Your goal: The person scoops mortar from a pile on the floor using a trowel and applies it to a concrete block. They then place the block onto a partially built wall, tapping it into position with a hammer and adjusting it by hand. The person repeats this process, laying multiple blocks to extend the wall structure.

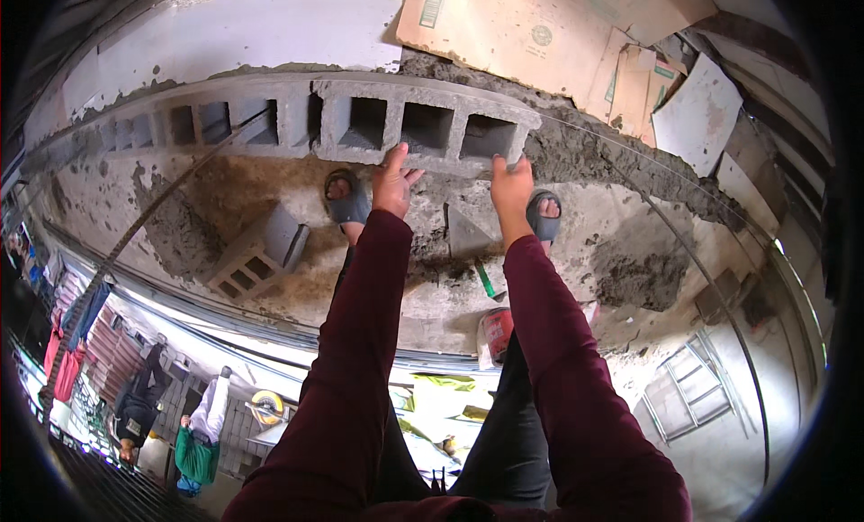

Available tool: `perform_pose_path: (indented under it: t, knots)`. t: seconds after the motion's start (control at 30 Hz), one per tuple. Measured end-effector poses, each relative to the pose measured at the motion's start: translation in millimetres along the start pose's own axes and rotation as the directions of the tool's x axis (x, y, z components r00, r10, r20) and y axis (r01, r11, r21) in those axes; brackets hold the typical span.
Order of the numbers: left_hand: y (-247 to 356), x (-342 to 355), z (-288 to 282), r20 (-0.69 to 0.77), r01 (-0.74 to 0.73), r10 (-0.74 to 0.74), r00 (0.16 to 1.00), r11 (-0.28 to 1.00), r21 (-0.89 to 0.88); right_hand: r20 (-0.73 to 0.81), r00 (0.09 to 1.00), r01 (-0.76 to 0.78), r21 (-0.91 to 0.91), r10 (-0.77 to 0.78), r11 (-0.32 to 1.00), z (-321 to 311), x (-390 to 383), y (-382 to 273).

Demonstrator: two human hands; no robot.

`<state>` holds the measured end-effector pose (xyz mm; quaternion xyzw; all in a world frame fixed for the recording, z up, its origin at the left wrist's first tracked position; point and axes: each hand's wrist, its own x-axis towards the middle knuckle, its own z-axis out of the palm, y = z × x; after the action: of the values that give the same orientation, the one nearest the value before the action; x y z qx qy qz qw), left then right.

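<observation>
Both my hands grip a grey hollow concrete block (394,117) by its near side, with its open cavities facing up. My left hand (393,182) has its thumb over the near edge below the middle cavity. My right hand (511,193) holds the near right corner, thumb on top. The fingers under the block are partly hidden. Its left end meets a row of similar blocks (292,117), and its right end lies over a strip of wet mortar (576,153). A trowel (486,277) with a green handle lies on the ground between my feet.
A taut string (612,140) runs along the row. Steel bars (126,243) slant across the left and right sides. A loose block (256,256) and a mortar heap (639,265) lie on the ground. Cardboard (504,27) covers the far side. Two people (198,441) are at lower left.
</observation>
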<state>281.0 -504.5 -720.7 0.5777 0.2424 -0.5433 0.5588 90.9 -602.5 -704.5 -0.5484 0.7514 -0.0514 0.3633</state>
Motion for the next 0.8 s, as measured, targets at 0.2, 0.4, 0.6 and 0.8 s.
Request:
perform_pose_path:
  t: [0.2,0.4,0.6,0.8]
  knots:
    - [-2,-3,6,-0.090,-0.019,0.021,0.996,0.999,0.030,0.000,1.000,0.025,-0.033,-0.025,0.999,-2,-1,9]
    - [1,4,-3,-0.011,-0.025,0.026,1.000,0.999,0.034,0.181,0.983,-0.012,0.076,-0.002,0.997,-3,3,14]
    - [18,5,-3,0.141,-0.030,0.001,0.990,0.978,0.205,0.010,0.953,-0.260,0.540,0.304,0.801,12,-78,62]
    - [11,9,-4,0.206,-0.060,0.017,0.978,0.977,0.206,0.657,0.696,-0.133,-0.279,0.290,0.951,58,-225,223]
